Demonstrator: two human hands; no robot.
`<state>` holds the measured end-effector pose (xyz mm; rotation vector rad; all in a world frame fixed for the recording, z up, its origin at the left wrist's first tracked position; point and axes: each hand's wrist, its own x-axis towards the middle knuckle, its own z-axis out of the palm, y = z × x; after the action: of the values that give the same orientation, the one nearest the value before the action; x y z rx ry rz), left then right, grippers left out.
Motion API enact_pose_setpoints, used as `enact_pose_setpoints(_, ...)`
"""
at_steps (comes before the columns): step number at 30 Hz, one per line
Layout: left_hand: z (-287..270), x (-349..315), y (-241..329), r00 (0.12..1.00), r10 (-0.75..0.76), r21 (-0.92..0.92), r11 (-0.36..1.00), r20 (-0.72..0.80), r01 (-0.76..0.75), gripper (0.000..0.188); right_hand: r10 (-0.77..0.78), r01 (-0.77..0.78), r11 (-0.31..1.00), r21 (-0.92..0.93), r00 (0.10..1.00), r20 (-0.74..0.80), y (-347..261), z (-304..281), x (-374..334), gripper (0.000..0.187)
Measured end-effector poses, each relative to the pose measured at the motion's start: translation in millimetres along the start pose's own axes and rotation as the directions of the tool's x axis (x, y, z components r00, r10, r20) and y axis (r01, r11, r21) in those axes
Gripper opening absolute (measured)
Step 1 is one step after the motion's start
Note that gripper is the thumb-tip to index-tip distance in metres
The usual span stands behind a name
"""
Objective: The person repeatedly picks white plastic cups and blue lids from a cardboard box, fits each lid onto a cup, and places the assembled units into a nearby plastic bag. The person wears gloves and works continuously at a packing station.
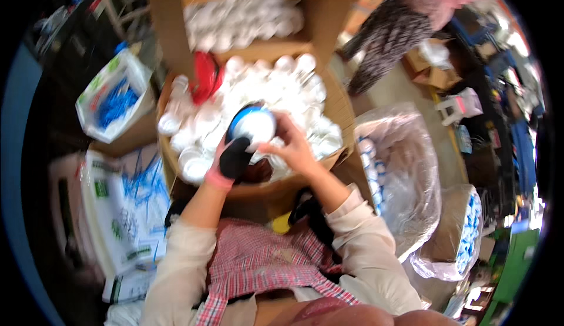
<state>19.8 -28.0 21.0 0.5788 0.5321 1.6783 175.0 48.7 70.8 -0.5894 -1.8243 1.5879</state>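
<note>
A round white piece with a blue rim [257,127] is between my hands, above an open cardboard box [167,176] of white cup-like pieces [276,88]. My left hand [230,157] grips it from the left and below; a black covering is on the thumb side and a pink band circles the wrist. On the other side, my right hand [296,147] curls its fingers and thumb around the right edge. Just below, something dark brown [257,171] shows partly behind the left hand. A red object [205,78] lies on the white pieces at the box's left.
Behind stands another cardboard box [329,14] with more white pieces. To the left are a white bag [97,114] with blue strips and a second one [106,208]. Clear-plastic-lined boxes [420,167] with blue-and-white pieces stand right. A person's patterned sleeve [388,35] is far right.
</note>
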Motion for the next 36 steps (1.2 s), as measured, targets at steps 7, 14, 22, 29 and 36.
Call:
enact_pose_setpoints(7, 15.0, 2.7, 12.2, 0.995, 0.100, 0.405, 0.911, -0.029, -0.080, 0.047, -0.049, 0.045, 0.993, 0.112, 0.998, 0.030, -2.6, -6.8, 11.3, 0.066)
enact_pose_setpoints(14, 7.9, 17.1, 8.4, 0.974, 0.193, 0.627, 0.746, 0.120, -0.225, 0.038, -0.068, 0.069, 0.992, 0.109, 0.998, -0.010, 3.8, -14.9, 9.3, 0.060)
enact_pose_setpoints(22, -45.0, 20.2, 4.4, 0.973, 0.072, 0.615, 0.765, 0.218, -0.195, 0.043, 0.089, -0.177, 0.974, -0.140, 0.873, -0.479, -15.7, -140.1, -87.6, 0.049)
enact_pose_setpoints(29, -42.8, 24.5, -13.4, 0.974, -0.128, 0.531, 0.847, 0.189, 0.008, 0.044, 0.204, -0.614, 0.782, -0.106, 0.413, -0.887, 33.2, -326.5, -306.2, 0.041)
enact_pose_setpoints(36, -44.4, 33.4, -22.1, 0.981, -0.160, 0.652, 0.757, 0.107, 0.052, 0.043, 0.525, -0.655, 0.624, 0.426, -0.053, -0.849, 161.0, -367.1, -400.4, 0.030)
